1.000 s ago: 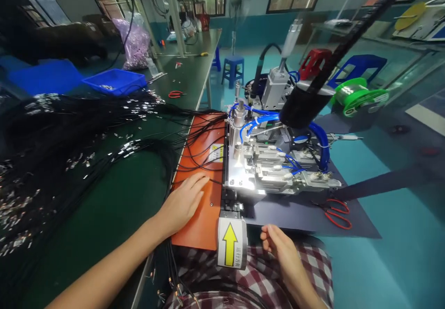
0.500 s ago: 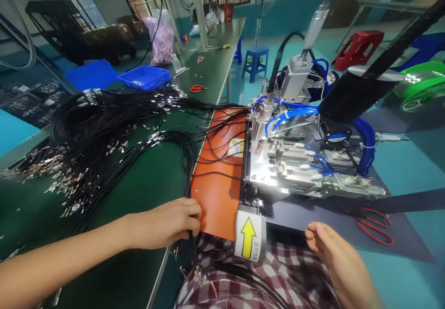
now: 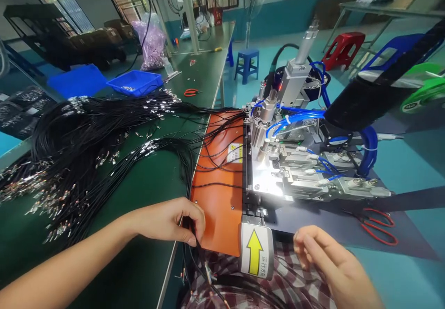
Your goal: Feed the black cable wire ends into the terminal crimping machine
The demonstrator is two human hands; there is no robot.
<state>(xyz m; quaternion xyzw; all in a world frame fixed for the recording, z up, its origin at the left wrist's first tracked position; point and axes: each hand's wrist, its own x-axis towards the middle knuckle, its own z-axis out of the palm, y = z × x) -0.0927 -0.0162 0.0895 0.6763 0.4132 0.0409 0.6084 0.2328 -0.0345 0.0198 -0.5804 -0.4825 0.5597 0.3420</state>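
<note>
My left hand (image 3: 187, 221) is at the table edge beside the orange plate (image 3: 219, 228), its thumb and fingers closed on a black cable (image 3: 200, 265). Below that hand, cable ends with stripped coloured wires hang over my lap. My right hand (image 3: 323, 255) hovers above my lap, right of the yellow-arrow label (image 3: 255, 249); its fingers are curled in and nothing shows in them. Several black cables run across the orange plate into the side of a metal machine (image 3: 267, 174). A big pile of black cables (image 3: 79, 147) with metal-tipped ends covers the left of the green table.
Red-handled scissors (image 3: 378, 228) lie on the machine's dark base at right. Red-handled cutters (image 3: 191, 92) and a blue tray (image 3: 135, 83) are on the table further back. A green reel (image 3: 422, 93) and a black tube (image 3: 358, 103) stand over the machine's right side.
My view has shifted slightly. My left hand has turned at the table edge, its thumb and finger now pinching the cable. The right hand has moved slightly left, fingers still curled.
</note>
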